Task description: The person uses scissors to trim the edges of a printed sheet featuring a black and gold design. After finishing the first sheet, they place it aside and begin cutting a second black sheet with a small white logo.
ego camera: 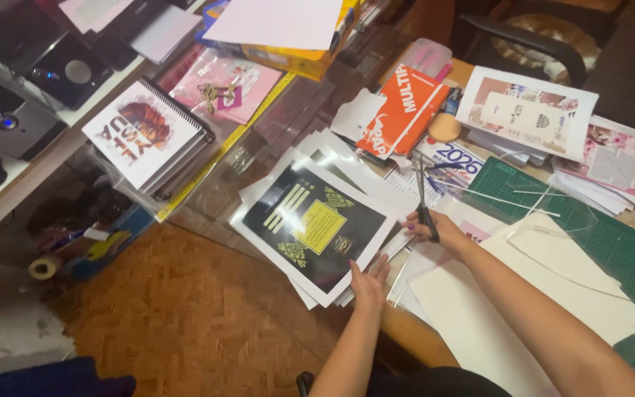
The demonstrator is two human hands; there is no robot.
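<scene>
A stack of printed sheets (310,228) with black and yellow artwork and white borders lies at the left end of the desk. My left hand (370,285) rests flat on the stack's near right corner, fingers spread. To its right, my right hand (429,229) grips the dark handles of a pair of scissors (422,192); the blades point away from me, over the papers. Large white sheets (494,309) lie under my right forearm.
A green cutting mat (611,242) covers the desk's right side, with paper strips on it. An orange packet (402,110), more printed sheets (527,110) and spiral notebooks (148,132) lie farther back. A printer (9,103) stands at left. Wooden floor shows below.
</scene>
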